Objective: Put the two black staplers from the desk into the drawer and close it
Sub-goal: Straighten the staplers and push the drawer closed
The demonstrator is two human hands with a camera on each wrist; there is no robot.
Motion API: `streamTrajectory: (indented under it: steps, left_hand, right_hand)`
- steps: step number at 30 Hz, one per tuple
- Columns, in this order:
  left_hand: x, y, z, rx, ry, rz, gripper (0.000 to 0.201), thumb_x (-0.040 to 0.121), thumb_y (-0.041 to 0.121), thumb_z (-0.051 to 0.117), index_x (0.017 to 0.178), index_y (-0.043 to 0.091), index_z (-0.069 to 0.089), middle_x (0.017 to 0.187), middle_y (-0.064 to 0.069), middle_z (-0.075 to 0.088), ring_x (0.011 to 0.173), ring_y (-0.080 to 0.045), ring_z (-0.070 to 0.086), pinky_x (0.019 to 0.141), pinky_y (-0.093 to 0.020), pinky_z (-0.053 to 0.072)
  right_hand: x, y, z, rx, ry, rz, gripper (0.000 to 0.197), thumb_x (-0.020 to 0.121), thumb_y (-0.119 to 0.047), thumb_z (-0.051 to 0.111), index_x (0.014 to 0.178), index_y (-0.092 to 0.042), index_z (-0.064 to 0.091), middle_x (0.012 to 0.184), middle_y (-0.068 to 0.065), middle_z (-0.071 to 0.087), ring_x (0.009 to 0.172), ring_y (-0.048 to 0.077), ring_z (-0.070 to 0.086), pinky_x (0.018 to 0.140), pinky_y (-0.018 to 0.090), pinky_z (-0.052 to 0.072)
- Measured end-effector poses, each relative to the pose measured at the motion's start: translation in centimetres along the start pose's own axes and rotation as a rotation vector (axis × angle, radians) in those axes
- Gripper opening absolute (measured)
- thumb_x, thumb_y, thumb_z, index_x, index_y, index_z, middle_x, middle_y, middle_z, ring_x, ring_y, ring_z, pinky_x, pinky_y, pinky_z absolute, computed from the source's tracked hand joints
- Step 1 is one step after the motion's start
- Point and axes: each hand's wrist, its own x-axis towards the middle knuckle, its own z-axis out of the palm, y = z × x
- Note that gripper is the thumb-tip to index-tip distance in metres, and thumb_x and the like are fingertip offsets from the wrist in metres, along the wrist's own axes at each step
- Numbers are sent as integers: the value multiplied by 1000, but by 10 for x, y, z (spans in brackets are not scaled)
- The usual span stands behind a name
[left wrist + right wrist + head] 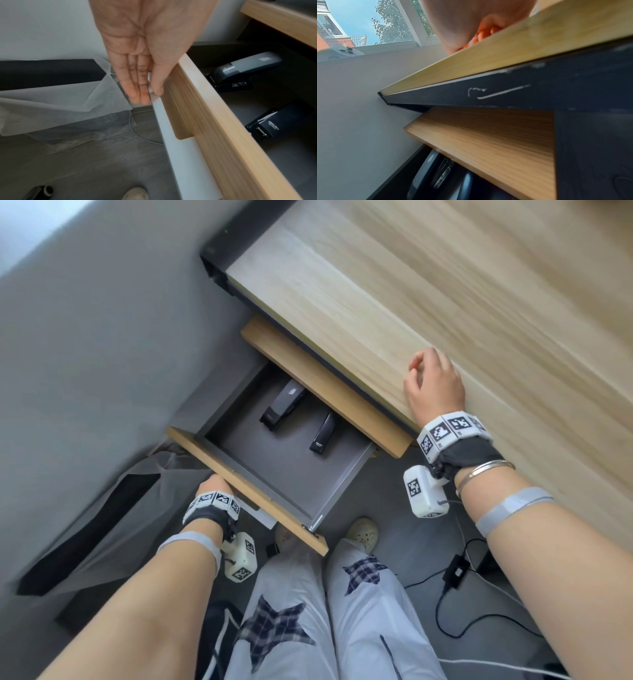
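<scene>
Two black staplers lie in the open grey drawer (274, 463) under the wooden desk (445, 285): one stapler (282, 407) at the back left, the other stapler (322, 436) to its right, partly under the wooden panel above. My left hand (214, 484) touches the outer face of the drawer front (246, 491). In the left wrist view, the left hand (144, 83) lays straight fingers on the drawer front (214, 121), with both staplers (245, 70) (274, 124) inside. My right hand (435, 385) rests on the desk edge, fingers loosely curled and holding nothing.
A wooden panel (325, 385) overhangs the drawer's back. A bin with a translucent bag (102, 508) stands left of the drawer. Cables and a black adapter (455, 570) lie on the floor at the right. My legs and shoes (363, 532) are just below the drawer front.
</scene>
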Motion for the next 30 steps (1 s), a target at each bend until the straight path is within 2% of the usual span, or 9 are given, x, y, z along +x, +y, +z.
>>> streamTrajectory:
  steps: [6, 9, 13, 16, 19, 23, 30]
  left_hand:
    - [-1, 37, -6, -109, 16, 45, 32, 82, 8, 62, 112, 0, 56, 117, -20, 64, 107, -37, 61, 90, -43, 52]
    - [0, 55, -7, -159, 25, 71, 35, 84, 9, 61, 117, 1, 52, 123, -18, 61, 111, -35, 60, 90, -41, 50]
    - [-2, 81, -10, -187, -31, 111, 53, 80, 10, 69, 127, 3, 45, 133, -18, 56, 118, -35, 57, 94, -42, 47]
    - [-3, 99, -13, -201, -43, 141, 59, 79, 10, 71, 130, 3, 41, 139, -16, 51, 123, -34, 54, 98, -42, 45]
    - [-1, 115, -16, -197, -32, 171, 60, 79, 10, 72, 130, 2, 41, 140, -15, 51, 123, -34, 54, 97, -41, 45]
    - [2, 134, -16, -193, -9, 191, 61, 80, 12, 71, 132, 3, 40, 130, -19, 57, 119, -36, 56, 93, -42, 46]
    - [6, 167, -19, -188, -4, 209, 63, 82, 16, 70, 135, 3, 37, 133, -19, 54, 121, -35, 55, 94, -41, 48]
  right_hand:
    - [-2, 15, -7, 12, -2, 33, 17, 89, -7, 48, 104, -6, 55, 111, 16, 56, 101, 31, 53, 88, 39, 41]
    - [-3, 19, -7, 28, -12, 23, 17, 89, -7, 47, 105, -7, 55, 110, 15, 56, 100, 29, 52, 89, 38, 41]
    - [-2, 21, -5, 39, 5, 11, 18, 88, -7, 48, 104, -6, 56, 107, 15, 56, 98, 30, 53, 88, 37, 40]
    - [-3, 22, -3, 30, 13, 3, 18, 88, -7, 49, 104, -6, 56, 107, 16, 56, 97, 30, 53, 88, 36, 39]
    - [-3, 23, -2, 20, 25, -11, 19, 88, -7, 49, 105, -6, 57, 107, 16, 57, 98, 31, 53, 88, 35, 38]
    - [-3, 23, -1, -1, 27, -26, 18, 89, -7, 49, 106, -4, 56, 108, 17, 57, 101, 31, 53, 90, 36, 40]
    - [-3, 25, 4, -32, 102, -62, 16, 86, -4, 52, 100, -3, 60, 99, 18, 60, 92, 33, 56, 85, 36, 41]
